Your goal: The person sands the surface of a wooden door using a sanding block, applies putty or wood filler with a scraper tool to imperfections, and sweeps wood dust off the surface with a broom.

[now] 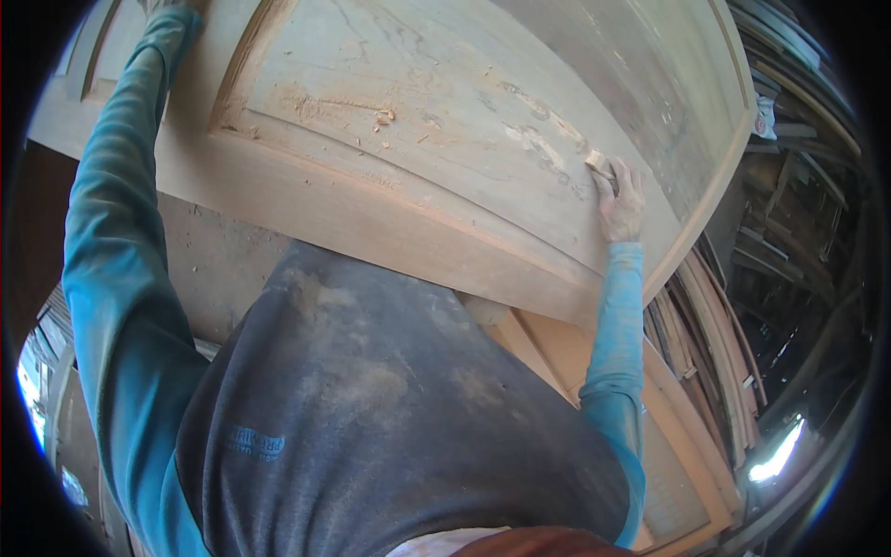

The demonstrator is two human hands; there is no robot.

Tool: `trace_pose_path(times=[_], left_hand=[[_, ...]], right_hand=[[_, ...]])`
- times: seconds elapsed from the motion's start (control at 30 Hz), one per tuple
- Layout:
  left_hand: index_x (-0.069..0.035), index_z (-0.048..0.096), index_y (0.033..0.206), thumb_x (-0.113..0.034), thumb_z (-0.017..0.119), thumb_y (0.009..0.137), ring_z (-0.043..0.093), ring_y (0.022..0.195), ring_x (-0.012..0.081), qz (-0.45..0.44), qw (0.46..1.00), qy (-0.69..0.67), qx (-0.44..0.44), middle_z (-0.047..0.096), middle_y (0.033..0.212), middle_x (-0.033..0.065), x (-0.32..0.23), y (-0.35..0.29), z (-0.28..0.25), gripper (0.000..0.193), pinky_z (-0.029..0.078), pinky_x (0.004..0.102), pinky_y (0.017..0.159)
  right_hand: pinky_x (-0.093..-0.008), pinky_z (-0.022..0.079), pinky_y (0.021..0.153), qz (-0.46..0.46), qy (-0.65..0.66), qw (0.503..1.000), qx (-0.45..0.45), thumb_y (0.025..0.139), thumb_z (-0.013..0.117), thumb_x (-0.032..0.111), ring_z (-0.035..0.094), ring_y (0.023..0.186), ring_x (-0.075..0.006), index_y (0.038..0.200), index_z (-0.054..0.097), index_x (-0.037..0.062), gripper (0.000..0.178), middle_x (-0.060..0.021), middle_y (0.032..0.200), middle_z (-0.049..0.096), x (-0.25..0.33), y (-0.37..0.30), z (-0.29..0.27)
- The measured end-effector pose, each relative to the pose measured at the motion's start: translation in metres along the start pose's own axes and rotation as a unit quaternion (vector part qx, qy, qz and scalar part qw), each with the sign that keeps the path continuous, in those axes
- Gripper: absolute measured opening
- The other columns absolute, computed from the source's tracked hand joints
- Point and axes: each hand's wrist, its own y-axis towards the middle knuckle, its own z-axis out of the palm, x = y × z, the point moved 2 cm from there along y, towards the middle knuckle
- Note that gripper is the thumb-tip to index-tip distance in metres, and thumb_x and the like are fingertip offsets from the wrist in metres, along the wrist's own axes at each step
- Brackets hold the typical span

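Pinches a small pale block point(595, 160) in the right hand point(622, 202), toward the right end of the panelled wooden door point(445, 102) lying crosswise ahead; has the left hand point(161, 4) well apart, far left. Cannot tell its grip.

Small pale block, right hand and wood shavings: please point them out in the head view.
Small pale block point(596, 161), head view: its uncovered end.
Right hand point(623, 206), head view: back of the hand.
Wood shavings point(383, 117), head view: the largest clump.
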Motion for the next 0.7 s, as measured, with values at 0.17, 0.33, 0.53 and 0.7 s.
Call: trace_pose_path(times=[0.17, 0.33, 0.53, 0.7], left_hand=[[-0.01, 0.06, 0.117, -0.043, 0.068, 0.091, 0.055, 0.115, 0.0397, 0.013, 0.999, -0.037, -0.021, 0.059, 0.122, 0.0167, -0.021, 0.011, -0.016, 0.043, 0.042, 0.05, 0.098], [-0.009, 0.059, 0.117, -0.04, 0.068, 0.091, 0.056, 0.113, 0.0413, 0.01, 0.999, -0.03, -0.036, 0.058, 0.121, 0.0192, -0.024, 0.005, -0.023, 0.041, 0.045, 0.051, 0.095], [-0.008, 0.059, 0.117, -0.038, 0.068, 0.092, 0.056, 0.113, 0.042, -0.002, 1.0, 0.003, -0.009, 0.058, 0.121, 0.0205, 0.021, 0.012, 0.015, 0.041, 0.046, 0.0498, 0.094], [-0.008, 0.058, 0.118, -0.035, 0.068, 0.092, 0.056, 0.111, 0.0424, 0.014, 0.998, -0.041, -0.033, 0.058, 0.118, 0.0206, -0.028, 0.011, -0.023, 0.039, 0.046, 0.0499, 0.093]], right_hand=[[-0.0446, 0.051, 0.091, -0.179, 0.074, 0.978, -0.071, 0.088, 0.075, 0.017, 0.062, 0.105, -0.0347, 0.121, 0.063, 0.0065, 0.036, -0.0156, 0.113, 0.066, 0.136, 0.097, 0.024], [-0.0447, 0.051, 0.087, -0.133, 0.042, 0.99, -0.019, 0.086, 0.078, 0.016, 0.063, 0.098, -0.0372, 0.118, 0.063, 0.005, 0.037, -0.0147, 0.112, 0.067, 0.06, 0.06, 0.016], [-0.0466, 0.052, 0.087, -0.158, 0.04, 0.985, -0.062, 0.084, 0.079, 0.02, 0.063, 0.097, -0.0379, 0.116, 0.062, 0.0046, 0.038, -0.0152, 0.106, 0.066, 0.068, 0.076, 0.021], [-0.0443, 0.053, 0.082, -0.214, 0.054, 0.972, -0.085, 0.082, 0.08, 0.019, 0.063, 0.097, -0.0357, 0.114, 0.062, 0.0048, 0.039, -0.013, 0.106, 0.066, 0.122, 0.106, 0.02]])
